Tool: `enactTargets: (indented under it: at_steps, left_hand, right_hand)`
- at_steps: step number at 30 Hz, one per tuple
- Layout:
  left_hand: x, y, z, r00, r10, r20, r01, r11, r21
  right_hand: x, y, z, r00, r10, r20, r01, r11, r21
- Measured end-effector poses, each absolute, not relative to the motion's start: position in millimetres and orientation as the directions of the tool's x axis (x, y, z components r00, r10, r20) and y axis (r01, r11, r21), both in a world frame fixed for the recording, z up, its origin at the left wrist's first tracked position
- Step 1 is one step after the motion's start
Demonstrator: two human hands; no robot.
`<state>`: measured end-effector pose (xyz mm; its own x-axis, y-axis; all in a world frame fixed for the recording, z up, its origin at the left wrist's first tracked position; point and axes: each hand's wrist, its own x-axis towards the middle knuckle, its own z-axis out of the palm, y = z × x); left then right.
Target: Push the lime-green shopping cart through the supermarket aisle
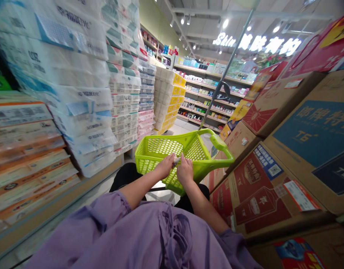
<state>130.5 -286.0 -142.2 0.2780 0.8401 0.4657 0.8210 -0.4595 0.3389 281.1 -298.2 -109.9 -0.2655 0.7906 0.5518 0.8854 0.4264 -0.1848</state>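
Left hand (166, 167) and right hand (185, 172) pinch a small pale item (176, 161) above the near edge of the green cart (205, 163) — slack fingertips could drop it.

I see both hands held close together in front of the near side of a lime-green cart (201, 164): the left hand (165, 166) and right hand (185, 171) pinch a small pale item (176, 160), too small for me to identify. On my left, wrapped paper packs (84, 97) rise in tall stacks; on my right stand printed cartons (261, 201). Ahead, beyond a slanting pole (235, 48), I see stocked shelves (195, 93) and a lit white sign (257, 43).
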Motion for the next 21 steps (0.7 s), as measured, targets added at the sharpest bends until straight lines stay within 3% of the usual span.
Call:
enactTargets:
  at_steps: [5, 8, 11, 17, 21]
  left_hand:
    - [106.7, -277.7, -130.3, 0.262, 0.890, 0.374, 0.735, -0.435, 0.520]
    - [88.4, -273.9, -125.2, 0.223, 0.923, 0.313, 0.742, -0.369, 0.559]
    - [79.5, -276.9, -125.8, 0.156, 0.948, 0.279, 0.836, -0.277, 0.474]
    - [89.0, -297.8, -139.1, 0.192, 0.925, 0.329, 0.956, -0.252, 0.152]
    - [89.3, -303.9, -144.1, 0.224, 0.913, 0.342, 0.965, -0.258, 0.057]
  right_hand:
    - [250.6, -297.2, -96.9, -0.383, 0.782, 0.492, 0.836, 0.520, -0.176]
    - [240.4, -298.7, -99.2, -0.430, 0.805, 0.408, 0.842, 0.521, -0.141]
    - [237.1, -299.8, -101.7, -0.443, 0.805, 0.394, 0.854, 0.512, -0.087]
    - [237.2, -296.2, -102.5, -0.469, 0.781, 0.413, 0.855, 0.519, -0.012]
    - [247.2, -294.9, -105.1, -0.482, 0.777, 0.404, 0.853, 0.522, 0.013]
